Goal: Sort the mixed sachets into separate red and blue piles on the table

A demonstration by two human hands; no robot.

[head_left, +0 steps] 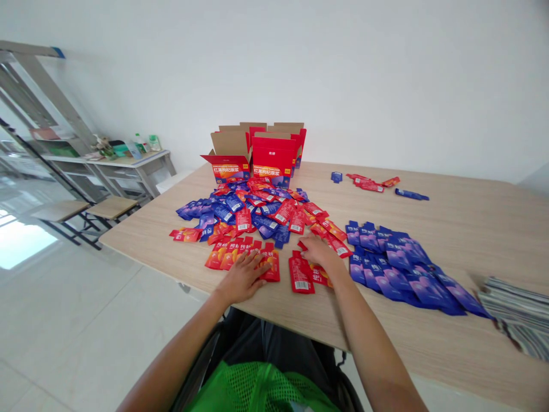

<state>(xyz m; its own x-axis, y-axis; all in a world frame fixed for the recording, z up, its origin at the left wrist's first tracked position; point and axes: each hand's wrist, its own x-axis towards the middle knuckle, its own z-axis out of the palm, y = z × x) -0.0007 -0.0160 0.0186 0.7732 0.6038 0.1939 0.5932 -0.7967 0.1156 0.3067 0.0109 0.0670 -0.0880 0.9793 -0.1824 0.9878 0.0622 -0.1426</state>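
Observation:
My left hand (pixel 245 277) lies flat with fingers spread over a row of red pouches (pixel 229 253) printed with orange fruit, overlapping near the table's front edge. To its right, my right hand (pixel 317 252) has its fingers closed on a red pouch (pixel 302 246); the hand covers most of it. Just below that hand are a red pouch with its barcode side up (pixel 302 276) and another, fruit side up (pixel 319 276). Beyond both hands spreads a mixed heap of red and blue pouches (pixel 257 209).
Open red cartons (pixel 273 154) stand behind the heap, against the wall. Overlapping blue pouches (pixel 394 272) lie in rows to the right, by a striped cloth (pixel 517 312). A few red pouches (pixel 368 184) and a blue one (pixel 412 194) lie farther back. Stools (pixel 112 207) stand left.

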